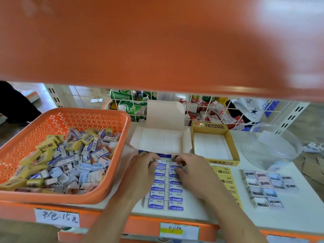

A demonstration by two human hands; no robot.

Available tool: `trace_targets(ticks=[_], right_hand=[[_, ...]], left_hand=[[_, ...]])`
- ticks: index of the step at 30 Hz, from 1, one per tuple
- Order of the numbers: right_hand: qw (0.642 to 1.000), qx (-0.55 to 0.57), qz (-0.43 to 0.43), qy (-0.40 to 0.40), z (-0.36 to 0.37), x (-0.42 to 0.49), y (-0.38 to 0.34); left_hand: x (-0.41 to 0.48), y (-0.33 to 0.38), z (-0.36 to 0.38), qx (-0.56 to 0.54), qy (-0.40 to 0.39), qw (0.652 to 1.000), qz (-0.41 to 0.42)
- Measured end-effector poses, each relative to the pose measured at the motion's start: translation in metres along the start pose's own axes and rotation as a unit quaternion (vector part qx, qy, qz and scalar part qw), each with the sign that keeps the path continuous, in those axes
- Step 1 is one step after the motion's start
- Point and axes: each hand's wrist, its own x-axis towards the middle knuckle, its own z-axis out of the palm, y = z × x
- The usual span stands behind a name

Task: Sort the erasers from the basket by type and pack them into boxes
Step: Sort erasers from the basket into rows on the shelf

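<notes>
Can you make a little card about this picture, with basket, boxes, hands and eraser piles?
basket: orange, on the left, holds mixed erasers
blue erasers: two neat rows in the middle
white box: open, behind the blue erasers
left hand: fingers curled on the left row's far end
right hand: fingers curled on the right row's far end
yellow box: open, right of the white box
yellow erasers: one row before the yellow box
picture erasers: neat block, far right

"ERASER" printed on blue-white erasers (165, 199) in two rows; "2B" on yellow box (223, 162) rim and yellow erasers (225, 180); handwritten shelf label (57, 217) reads "书包: 15元".
</notes>
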Motion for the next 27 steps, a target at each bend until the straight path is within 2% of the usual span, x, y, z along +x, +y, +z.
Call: trace_targets(ticks=[3,12,20,27], right_hand=[[1.000,0.003,0.000,-0.002,0.000,-0.001,0.001],[1.000,0.001,-0.001,-0.008,-0.002,-0.003,0.000],[1.000,-0.003,-0.008,-0.007,-0.003,-0.004,0.000],[1.000,-0.010,-0.010,0.025,-0.009,-0.008,-0.007]], left_hand=[[0.001,0.000,-0.001,0.002,0.001,1.000,0.013],[0.001,-0.001,-0.003,-0.023,-0.045,0.998,-0.021],[0.000,0.001,-0.005,-0.028,-0.056,0.997,-0.038],[-0.010,0.022,-0.010,0.061,0.020,0.998,0.027]])
